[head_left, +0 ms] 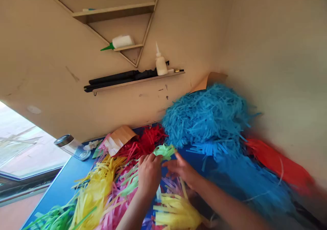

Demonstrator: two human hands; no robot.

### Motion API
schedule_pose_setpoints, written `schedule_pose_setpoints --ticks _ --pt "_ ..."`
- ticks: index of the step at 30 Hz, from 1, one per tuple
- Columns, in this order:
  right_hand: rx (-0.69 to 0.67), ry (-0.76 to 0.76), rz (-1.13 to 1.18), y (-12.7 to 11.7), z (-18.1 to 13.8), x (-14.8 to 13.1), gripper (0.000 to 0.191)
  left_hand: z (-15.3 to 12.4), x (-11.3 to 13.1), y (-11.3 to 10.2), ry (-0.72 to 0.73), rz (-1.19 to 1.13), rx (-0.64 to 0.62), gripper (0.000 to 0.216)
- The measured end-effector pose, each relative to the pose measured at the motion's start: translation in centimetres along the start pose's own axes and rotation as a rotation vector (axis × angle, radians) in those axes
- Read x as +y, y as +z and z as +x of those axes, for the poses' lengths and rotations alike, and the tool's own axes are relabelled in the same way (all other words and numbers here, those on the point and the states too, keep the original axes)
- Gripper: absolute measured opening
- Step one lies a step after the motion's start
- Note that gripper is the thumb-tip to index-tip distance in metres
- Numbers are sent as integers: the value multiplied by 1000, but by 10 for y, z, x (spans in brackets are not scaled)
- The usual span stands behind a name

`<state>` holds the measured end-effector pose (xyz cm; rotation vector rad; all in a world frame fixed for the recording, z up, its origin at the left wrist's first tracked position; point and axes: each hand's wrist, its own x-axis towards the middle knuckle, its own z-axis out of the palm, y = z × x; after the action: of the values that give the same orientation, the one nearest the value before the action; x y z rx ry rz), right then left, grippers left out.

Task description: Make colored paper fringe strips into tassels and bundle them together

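A light green paper fringe (165, 150) sticks up from the curled fingers of my left hand (150, 172), which is closed on its lower end. Close on the right is my right hand (180, 168), its fingers apart and the upper fingertip at the fringe's right edge. Pink paper fringe (120, 197) and more pale green strips lie beside my left wrist. Below and between my forearms sits a yellow paper fringe (176, 211). What my left palm covers is hidden.
Yellow (95, 196), green (55, 216) and red fringes (143, 143) cover the blue table's left side (55, 192). A large blue fringe heap (206, 116) stands at back right, near red material (278, 162). A glass jar (74, 148) leans at left. Glue bottles (161, 64) rest on wall shelves.
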<state>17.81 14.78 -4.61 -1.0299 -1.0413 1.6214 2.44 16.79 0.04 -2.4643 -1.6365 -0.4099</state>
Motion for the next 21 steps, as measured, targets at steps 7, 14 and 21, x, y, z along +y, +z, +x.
schedule_pose_setpoints --ticks 7,14,21 --pt "908 -383 7 -102 -36 10 70 -5 8 45 110 -24 -47 29" --pt "260 -629 -926 -61 -46 8 17 4 22 58 120 13 -47 29" --pt "24 -371 -1156 -5 17 24 25 4 18 40 124 23 0 31"
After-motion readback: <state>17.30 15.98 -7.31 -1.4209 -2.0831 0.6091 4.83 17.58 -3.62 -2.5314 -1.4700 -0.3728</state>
